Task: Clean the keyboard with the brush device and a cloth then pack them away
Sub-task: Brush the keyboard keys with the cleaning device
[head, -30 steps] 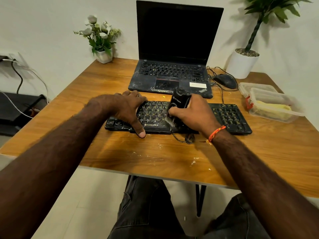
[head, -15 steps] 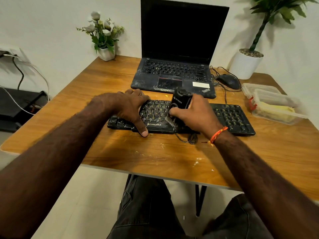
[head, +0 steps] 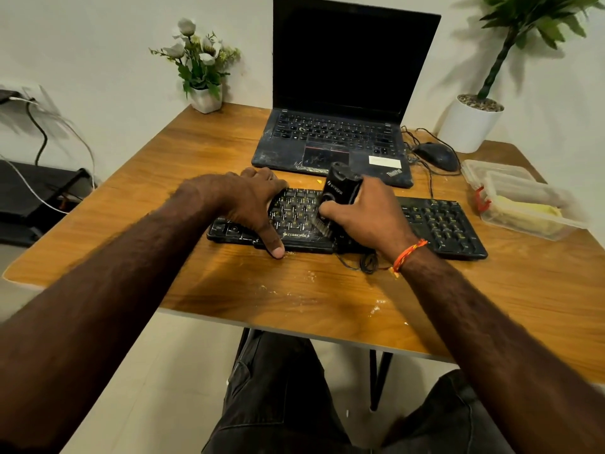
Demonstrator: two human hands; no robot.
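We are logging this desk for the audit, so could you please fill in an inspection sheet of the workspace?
Surface: wooden table, pale crumbs near the front edge.
Job's things: brush device on keyboard; cloth not identified.
Clutter: laptop, mouse, plastic box.
Grippers: left hand holds the keyboard; right hand grips the brush device.
Cables: thin cord by the right wrist; mouse lead.
Surroundings: flower pot, potted plant, white wall.

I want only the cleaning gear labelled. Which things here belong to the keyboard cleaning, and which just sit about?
In the job:
keyboard
brush device, gripped by right hand
left hand, holding the keyboard
plastic box, probably for packing

Lying about:
laptop
mouse
flower pot
potted plant
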